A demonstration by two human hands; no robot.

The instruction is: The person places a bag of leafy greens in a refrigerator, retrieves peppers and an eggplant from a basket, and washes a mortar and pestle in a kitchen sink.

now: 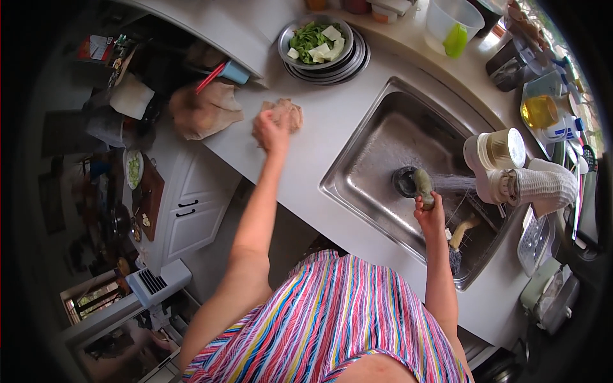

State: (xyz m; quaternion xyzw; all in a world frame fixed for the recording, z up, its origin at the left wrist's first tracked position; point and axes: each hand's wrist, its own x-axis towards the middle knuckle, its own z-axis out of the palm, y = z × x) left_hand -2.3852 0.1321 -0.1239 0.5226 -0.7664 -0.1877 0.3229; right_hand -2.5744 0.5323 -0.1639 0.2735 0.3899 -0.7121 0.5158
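Observation:
My left hand [274, 131] rests on a crumpled light-brown cloth [293, 114] on the counter; motion blur hides its finger grip. Over the stainless steel sink [378, 139], my right hand [429, 213] holds an elongated greenish object [423, 184] by its lower end, close to the dark drain [404, 182]. Water sprays sideways in the picture towards it from the cloth-wrapped faucet [488, 184]. A scrubber with a pale handle [463, 230] lies at the sink's lower right, by a wire rack [479, 249].
A metal bowl [282, 40] of leafy greens and pale pieces sits on stacked metal plates behind the cloth. A brown bag [206, 110] stands at the counter's left. Beyond the sink are a clear container [450, 21], bottles [567, 127] and a drain tray [534, 239].

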